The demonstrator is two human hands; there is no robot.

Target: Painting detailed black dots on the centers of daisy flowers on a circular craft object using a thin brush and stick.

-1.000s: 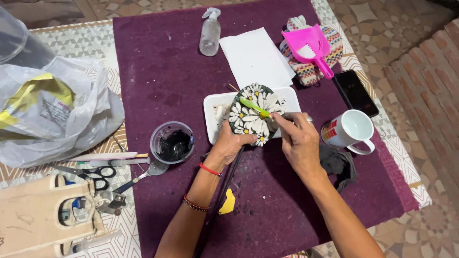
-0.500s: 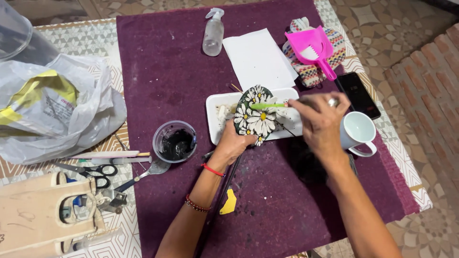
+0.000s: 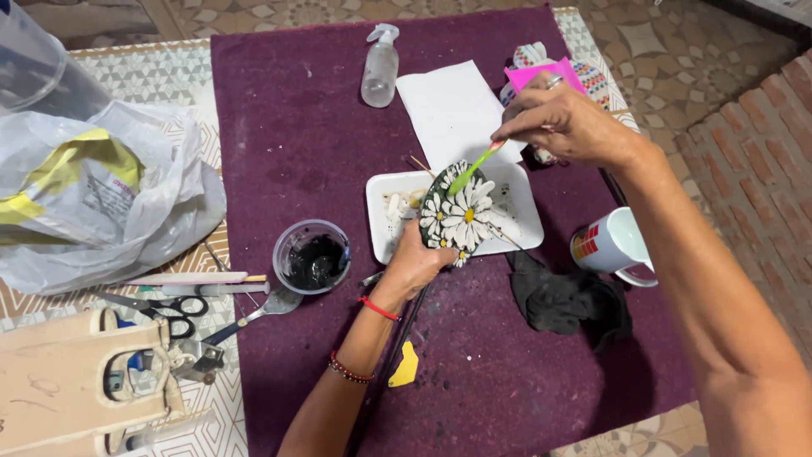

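The left hand (image 3: 416, 262) grips a daisy-painted stone (image 3: 457, 213) upright over the white tray (image 3: 520, 222); the right hand (image 3: 562, 123) pinches a green stick (image 3: 474, 166) touching it.

On my worktop (image 3: 169, 76) a mat (image 3: 296, 127) carries a tray (image 3: 381, 203) at its middle; my left grip (image 3: 416, 264) props a disc (image 3: 457, 213) over it. A cup (image 3: 311, 256) sits left of the tray, a mug (image 3: 611, 245) right, a cloth (image 3: 567, 300) before it. Behind lie a sheet (image 3: 452, 110) and a spray bottle (image 3: 380, 66). Scissors (image 3: 161, 306) and a bag (image 3: 93, 195) lie left of the mat.
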